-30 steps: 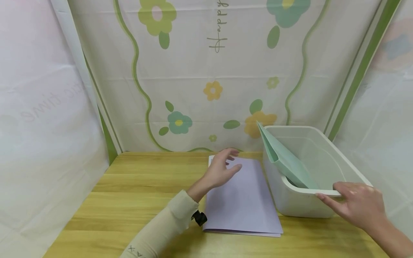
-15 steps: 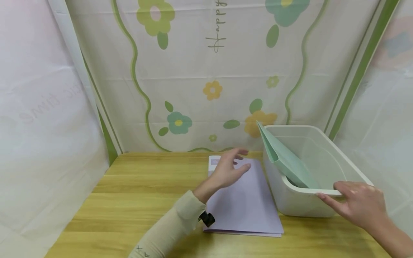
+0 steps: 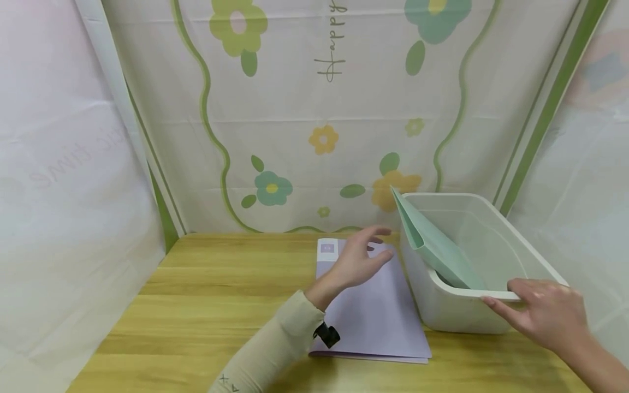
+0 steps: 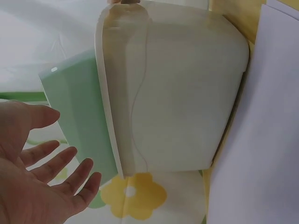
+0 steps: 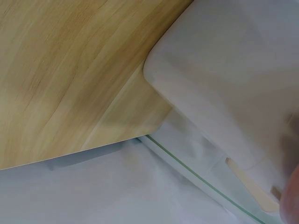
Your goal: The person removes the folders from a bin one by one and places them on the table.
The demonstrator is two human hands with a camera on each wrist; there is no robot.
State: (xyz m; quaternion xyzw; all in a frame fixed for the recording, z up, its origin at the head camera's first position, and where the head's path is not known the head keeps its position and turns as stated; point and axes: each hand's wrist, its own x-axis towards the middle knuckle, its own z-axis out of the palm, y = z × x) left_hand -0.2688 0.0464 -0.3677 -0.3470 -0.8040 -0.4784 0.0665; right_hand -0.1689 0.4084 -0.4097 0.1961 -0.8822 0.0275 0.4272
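My left hand (image 3: 360,261) hovers over a light purple folder (image 3: 375,325) on the wooden table, its fingers relaxed and holding nothing. In the left wrist view, that hand (image 4: 44,175) is beside a mint green folder (image 4: 79,109), palm and fingers spread towards it. The green folder leans inside a white plastic bin (image 3: 472,293), its upper corner sticking out past the left rim. With my right hand (image 3: 550,311) I grip the bin's near rim, thumb along the outside. Only a blurred bit of the right hand (image 5: 292,198) shows in the right wrist view.
The wooden table (image 3: 196,305) extends left of the purple folder. A white flowered cloth (image 3: 319,98) hangs behind it, with more cloth at both sides. A small black clip-like device (image 3: 328,334) sits at the left cuff. The bin is close beside the purple folder.
My left hand has drifted right across the purple folder towards the bin, uncovering a white label at the folder's back left corner. The right hand stays on the rim.
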